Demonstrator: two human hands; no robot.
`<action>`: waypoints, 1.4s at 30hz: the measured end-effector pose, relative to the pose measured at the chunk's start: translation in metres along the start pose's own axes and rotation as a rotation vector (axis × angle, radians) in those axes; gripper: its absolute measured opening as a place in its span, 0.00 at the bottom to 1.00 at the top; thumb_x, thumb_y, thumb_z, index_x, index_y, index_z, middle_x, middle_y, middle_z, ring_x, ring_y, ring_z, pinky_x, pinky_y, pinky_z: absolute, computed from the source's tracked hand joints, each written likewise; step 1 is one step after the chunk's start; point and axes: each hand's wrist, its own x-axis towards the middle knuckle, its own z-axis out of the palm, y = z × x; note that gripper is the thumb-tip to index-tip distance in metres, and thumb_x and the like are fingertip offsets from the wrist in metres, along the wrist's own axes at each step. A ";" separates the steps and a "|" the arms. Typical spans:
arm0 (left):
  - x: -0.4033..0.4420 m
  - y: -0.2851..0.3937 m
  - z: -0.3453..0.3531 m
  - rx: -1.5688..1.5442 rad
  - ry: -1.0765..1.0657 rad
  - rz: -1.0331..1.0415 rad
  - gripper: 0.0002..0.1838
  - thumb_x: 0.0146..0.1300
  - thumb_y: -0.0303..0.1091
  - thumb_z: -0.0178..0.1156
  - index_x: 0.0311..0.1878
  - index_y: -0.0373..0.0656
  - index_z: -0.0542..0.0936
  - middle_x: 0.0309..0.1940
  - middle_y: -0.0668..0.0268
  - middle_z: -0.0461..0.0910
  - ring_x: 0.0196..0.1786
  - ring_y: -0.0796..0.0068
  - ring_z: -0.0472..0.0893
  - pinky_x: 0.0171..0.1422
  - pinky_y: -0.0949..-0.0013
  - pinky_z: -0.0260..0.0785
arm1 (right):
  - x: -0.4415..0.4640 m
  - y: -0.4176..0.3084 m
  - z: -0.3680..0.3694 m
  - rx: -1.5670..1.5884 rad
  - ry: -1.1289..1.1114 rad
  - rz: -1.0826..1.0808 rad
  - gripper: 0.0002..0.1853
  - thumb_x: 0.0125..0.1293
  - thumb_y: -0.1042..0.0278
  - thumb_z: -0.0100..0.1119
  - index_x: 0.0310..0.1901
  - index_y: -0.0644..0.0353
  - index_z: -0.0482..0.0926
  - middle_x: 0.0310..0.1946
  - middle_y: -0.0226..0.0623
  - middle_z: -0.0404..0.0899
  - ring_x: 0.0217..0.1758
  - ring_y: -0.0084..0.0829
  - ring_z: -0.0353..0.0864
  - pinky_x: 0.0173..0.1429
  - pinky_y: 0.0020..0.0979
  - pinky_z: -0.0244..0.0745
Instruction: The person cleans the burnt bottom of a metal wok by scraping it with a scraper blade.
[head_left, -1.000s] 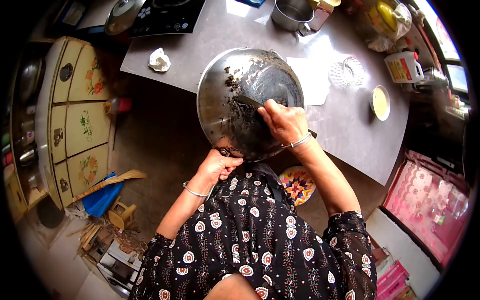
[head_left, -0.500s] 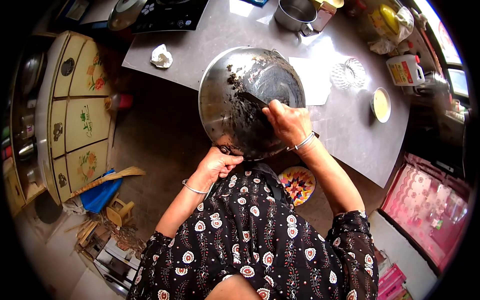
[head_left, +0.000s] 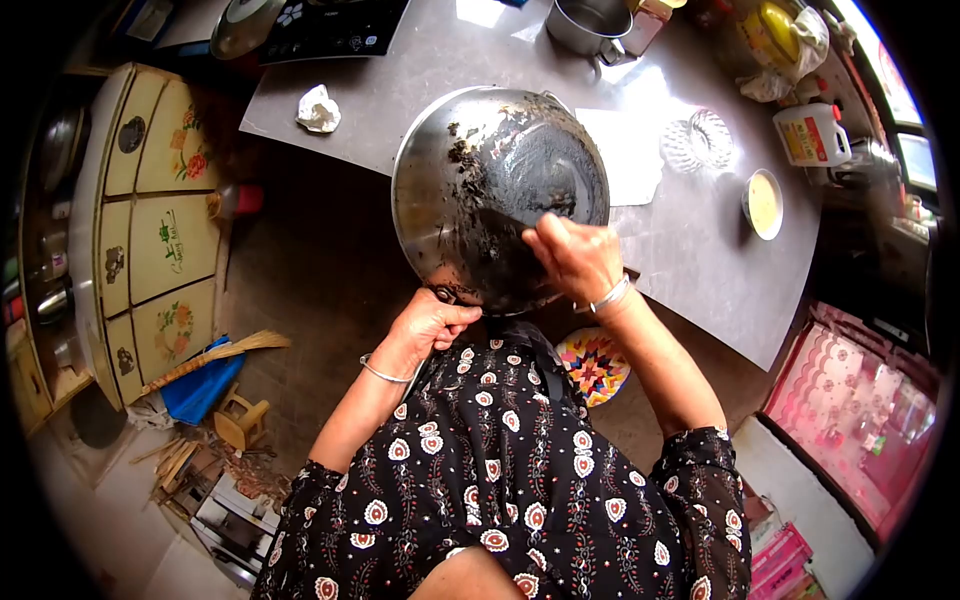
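Note:
A round metal pot (head_left: 430, 200) is tilted with its outer bottom facing me, and its near side is close to my body. Thick black soot covers much of that bottom, with dark flakes and bare shiny metal toward the left. Closed at the pot's near left edge, my left hand (head_left: 428, 325) grips a small loop handle (head_left: 445, 294). My right hand (head_left: 578, 258) is wrapped round a dark, flat-bladed scraper (head_left: 497, 226) and lies over the right part of the soot. The blade blends into the black surface, so its tip is hard to make out.
On the grey table (head_left: 720, 290) are white paper (head_left: 625, 160), a clear glass dish (head_left: 697, 142), a small bowl (head_left: 763, 205), a saucepan (head_left: 590, 30) and a crumpled white wad (head_left: 318, 110). A cabinet (head_left: 150, 240) stands left; a colourful round stool top (head_left: 593, 367) is below the table edge.
My right hand has shifted slightly down and right across the pot's bottom, drawing the scraper with it. My left hand keeps its grip on the handle.

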 end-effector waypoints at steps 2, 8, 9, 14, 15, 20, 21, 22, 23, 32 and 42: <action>-0.001 0.002 0.001 0.002 0.004 -0.008 0.08 0.53 0.25 0.67 0.34 0.40 0.77 0.14 0.72 0.68 0.12 0.86 0.62 0.13 0.82 0.47 | 0.017 0.007 0.004 -0.008 0.028 -0.011 0.15 0.64 0.55 0.57 0.26 0.52 0.67 0.15 0.32 0.71 0.16 0.36 0.76 0.18 0.36 0.69; 0.002 -0.001 -0.003 0.001 0.007 -0.014 0.08 0.53 0.25 0.66 0.34 0.40 0.77 0.14 0.72 0.68 0.12 0.86 0.61 0.13 0.82 0.46 | -0.002 -0.001 0.002 -0.043 -0.128 -0.075 0.15 0.64 0.54 0.56 0.26 0.52 0.67 0.14 0.32 0.71 0.16 0.35 0.76 0.18 0.36 0.69; 0.002 0.000 -0.001 0.000 0.010 -0.012 0.08 0.53 0.25 0.66 0.34 0.40 0.77 0.14 0.72 0.68 0.12 0.86 0.61 0.13 0.82 0.46 | -0.011 -0.003 0.000 -0.065 -0.152 -0.110 0.15 0.64 0.54 0.56 0.26 0.52 0.67 0.14 0.32 0.71 0.16 0.35 0.76 0.18 0.36 0.69; 0.001 0.003 0.005 -0.020 0.008 -0.003 0.07 0.54 0.24 0.66 0.32 0.40 0.76 0.15 0.71 0.68 0.12 0.87 0.61 0.13 0.82 0.46 | -0.004 -0.003 -0.004 -0.008 -0.046 -0.019 0.15 0.64 0.56 0.57 0.25 0.53 0.66 0.15 0.32 0.70 0.17 0.35 0.77 0.20 0.36 0.70; 0.002 0.004 0.004 -0.015 0.013 0.001 0.07 0.54 0.24 0.66 0.32 0.40 0.76 0.14 0.71 0.68 0.12 0.87 0.61 0.13 0.82 0.45 | 0.007 -0.002 -0.005 -0.005 -0.006 -0.006 0.15 0.65 0.55 0.57 0.26 0.53 0.67 0.14 0.32 0.71 0.16 0.36 0.76 0.19 0.36 0.70; 0.001 0.002 0.005 -0.006 0.017 -0.001 0.07 0.54 0.25 0.66 0.30 0.41 0.75 0.14 0.72 0.68 0.12 0.86 0.61 0.13 0.82 0.45 | 0.042 0.008 0.002 -0.036 0.023 0.052 0.15 0.67 0.54 0.53 0.26 0.54 0.68 0.15 0.37 0.75 0.17 0.42 0.77 0.19 0.39 0.70; 0.000 0.001 0.006 -0.002 0.024 0.001 0.07 0.54 0.24 0.66 0.30 0.41 0.75 0.14 0.72 0.68 0.12 0.86 0.61 0.13 0.81 0.45 | 0.042 0.007 0.003 -0.055 -0.003 0.061 0.15 0.67 0.54 0.53 0.27 0.54 0.68 0.15 0.38 0.75 0.17 0.41 0.77 0.19 0.39 0.70; 0.000 0.002 0.007 0.002 0.029 0.004 0.07 0.54 0.24 0.66 0.30 0.42 0.75 0.14 0.72 0.68 0.12 0.86 0.61 0.13 0.81 0.45 | 0.038 0.002 0.002 -0.057 -0.007 0.057 0.15 0.67 0.54 0.53 0.27 0.54 0.68 0.15 0.38 0.75 0.17 0.42 0.77 0.19 0.39 0.71; 0.000 0.002 0.008 0.005 0.033 0.005 0.07 0.54 0.24 0.66 0.29 0.42 0.75 0.14 0.72 0.68 0.12 0.86 0.61 0.13 0.81 0.45 | 0.032 -0.004 0.001 -0.061 -0.013 0.054 0.15 0.67 0.54 0.53 0.28 0.54 0.68 0.15 0.38 0.75 0.17 0.42 0.78 0.19 0.40 0.71; 0.003 -0.003 0.006 0.006 0.028 0.021 0.08 0.54 0.24 0.66 0.29 0.42 0.74 0.13 0.72 0.67 0.11 0.86 0.60 0.13 0.80 0.45 | 0.020 -0.006 -0.005 -0.065 -0.137 0.087 0.15 0.67 0.54 0.52 0.29 0.55 0.68 0.16 0.38 0.76 0.17 0.42 0.78 0.20 0.40 0.72; 0.001 0.000 0.008 0.000 0.047 0.007 0.07 0.52 0.23 0.66 0.31 0.41 0.76 0.13 0.71 0.67 0.11 0.85 0.61 0.13 0.80 0.46 | 0.015 -0.012 -0.003 -0.061 -0.075 0.058 0.16 0.66 0.53 0.54 0.27 0.54 0.68 0.15 0.36 0.74 0.15 0.41 0.77 0.18 0.39 0.70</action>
